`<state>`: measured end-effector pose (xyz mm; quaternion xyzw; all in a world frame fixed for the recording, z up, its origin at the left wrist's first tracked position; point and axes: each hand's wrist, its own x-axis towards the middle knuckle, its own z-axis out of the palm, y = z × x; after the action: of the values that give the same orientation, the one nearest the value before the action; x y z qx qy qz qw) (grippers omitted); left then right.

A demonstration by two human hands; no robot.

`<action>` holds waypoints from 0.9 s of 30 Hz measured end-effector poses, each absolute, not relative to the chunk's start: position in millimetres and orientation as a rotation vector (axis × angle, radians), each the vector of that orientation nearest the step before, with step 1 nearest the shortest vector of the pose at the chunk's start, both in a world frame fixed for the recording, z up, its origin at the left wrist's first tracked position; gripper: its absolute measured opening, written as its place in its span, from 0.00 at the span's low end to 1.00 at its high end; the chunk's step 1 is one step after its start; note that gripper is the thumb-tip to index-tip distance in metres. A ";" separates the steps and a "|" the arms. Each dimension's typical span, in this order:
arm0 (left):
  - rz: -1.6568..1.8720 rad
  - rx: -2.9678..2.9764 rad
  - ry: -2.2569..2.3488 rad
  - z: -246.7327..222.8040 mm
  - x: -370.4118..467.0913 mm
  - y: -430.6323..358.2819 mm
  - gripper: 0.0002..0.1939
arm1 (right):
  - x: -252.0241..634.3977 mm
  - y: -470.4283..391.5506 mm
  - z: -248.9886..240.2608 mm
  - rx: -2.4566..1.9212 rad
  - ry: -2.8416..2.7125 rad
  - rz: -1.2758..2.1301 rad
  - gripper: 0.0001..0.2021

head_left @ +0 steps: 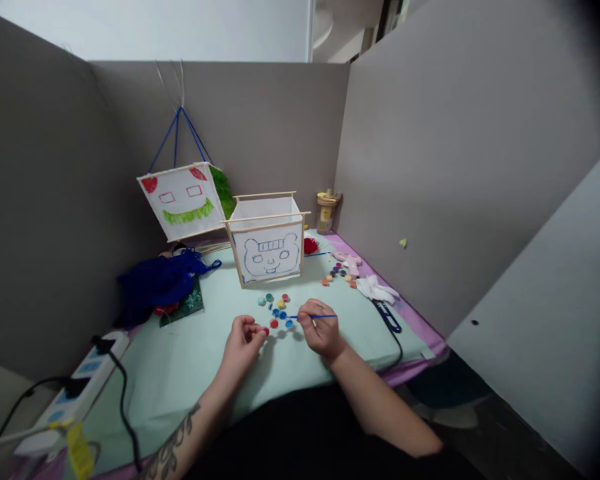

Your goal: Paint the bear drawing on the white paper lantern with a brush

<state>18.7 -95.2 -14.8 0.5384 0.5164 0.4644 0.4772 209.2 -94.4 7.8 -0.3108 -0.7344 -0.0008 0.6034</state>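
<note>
My left hand point(243, 341) pinches a small red paint pot point(265, 331) between thumb and fingertips, low over the table. In my right hand point(321, 328) is a thin blue paintbrush point(329, 316), its tip pointing left at the blue paint pots point(283, 315). Several small pots of blue, green, yellow and red paint lie between and beyond my hands, among them a red pot point(274, 324). Behind them stands a white box lantern point(271, 257) with wooden sticks along its edges and a blue outline of an animal face on its front.
A decorated lantern point(187, 200) hangs at the back left. Blue yarn point(155, 288) lies on the left, above a power strip point(77, 387). More paint pots point(338, 270), a white cloth point(377, 290) and a dark blue-handled tool point(389, 317) are on the right. Grey partitions point(270, 127) surround the table.
</note>
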 end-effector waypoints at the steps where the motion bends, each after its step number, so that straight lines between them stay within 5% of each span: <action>1: 1.130 1.320 1.263 -14.8 18.5 -95.2 0.20 | 209.5 -94.4 7.3 -0.716 -1.694 -0.006 0.07; 27: 1.154 1.406 1.308 -10.8 19.8 -97.4 0.18 | 209.1 -93.4 4.7 -0.768 -1.717 -0.020 0.07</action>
<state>19.8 -97.4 -10.8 0.5650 0.5256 0.4635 0.4355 209.1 -93.4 4.7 -0.3299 -0.7373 -0.0085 0.5895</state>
